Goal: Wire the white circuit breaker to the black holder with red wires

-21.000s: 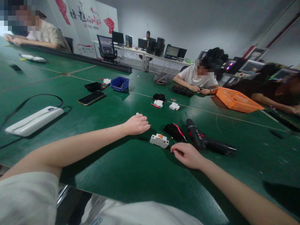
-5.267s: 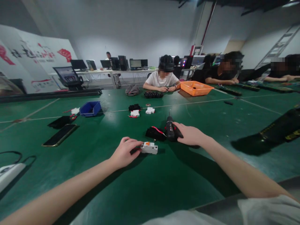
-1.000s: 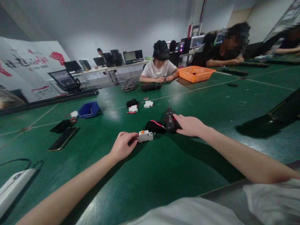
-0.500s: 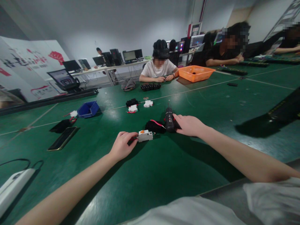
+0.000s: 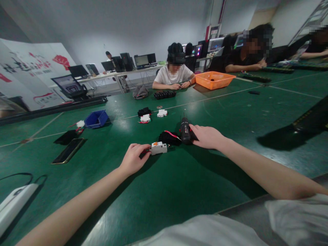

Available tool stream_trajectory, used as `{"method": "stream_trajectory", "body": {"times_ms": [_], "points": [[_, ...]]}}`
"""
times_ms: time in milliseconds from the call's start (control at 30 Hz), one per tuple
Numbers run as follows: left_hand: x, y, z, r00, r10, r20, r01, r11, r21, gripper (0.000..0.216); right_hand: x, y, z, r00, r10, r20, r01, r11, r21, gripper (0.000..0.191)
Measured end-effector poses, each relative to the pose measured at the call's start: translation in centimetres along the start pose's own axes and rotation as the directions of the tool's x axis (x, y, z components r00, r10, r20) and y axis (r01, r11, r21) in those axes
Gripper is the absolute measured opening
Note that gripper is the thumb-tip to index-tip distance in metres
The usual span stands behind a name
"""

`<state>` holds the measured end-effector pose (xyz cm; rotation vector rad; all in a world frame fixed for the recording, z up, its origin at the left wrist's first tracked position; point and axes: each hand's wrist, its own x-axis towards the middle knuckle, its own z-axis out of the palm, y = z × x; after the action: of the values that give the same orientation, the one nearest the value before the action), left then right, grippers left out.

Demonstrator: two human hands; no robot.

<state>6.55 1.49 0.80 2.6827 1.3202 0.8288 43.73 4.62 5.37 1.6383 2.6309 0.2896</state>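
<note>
Near the middle of the green table, my left hand (image 5: 135, 158) pinches the left end of a white circuit breaker (image 5: 159, 148) with an orange switch. My right hand (image 5: 206, 136) is closed on a black cordless screwdriver (image 5: 185, 131), whose thin bit points away from me. Between the two lies a black bundle (image 5: 167, 137) with a red wire (image 5: 171, 134) across it. Farther off, a second white breaker (image 5: 162, 113) lies beside another black piece (image 5: 144, 111) and a white breaker with a red wire (image 5: 145, 118).
To the left are a blue bin (image 5: 96, 119), a phone (image 5: 68, 151), a black pouch-like item (image 5: 66, 137) and a white device (image 5: 17, 205). An orange basket (image 5: 214, 80) stands at the far side near a seated person (image 5: 172, 73). A dark panel (image 5: 312, 116) rises at right.
</note>
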Motion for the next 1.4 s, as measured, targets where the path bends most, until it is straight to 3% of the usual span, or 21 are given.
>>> {"method": "stream_trajectory", "body": {"times_ms": [1400], "points": [[-0.03,-0.26,0.22,1.0,0.003,-0.014,-0.003,1.0,-0.013,0.023,-0.01,0.34,0.12,1.0,-0.005,0.024,0.005,0.999,0.033,0.07]]}}
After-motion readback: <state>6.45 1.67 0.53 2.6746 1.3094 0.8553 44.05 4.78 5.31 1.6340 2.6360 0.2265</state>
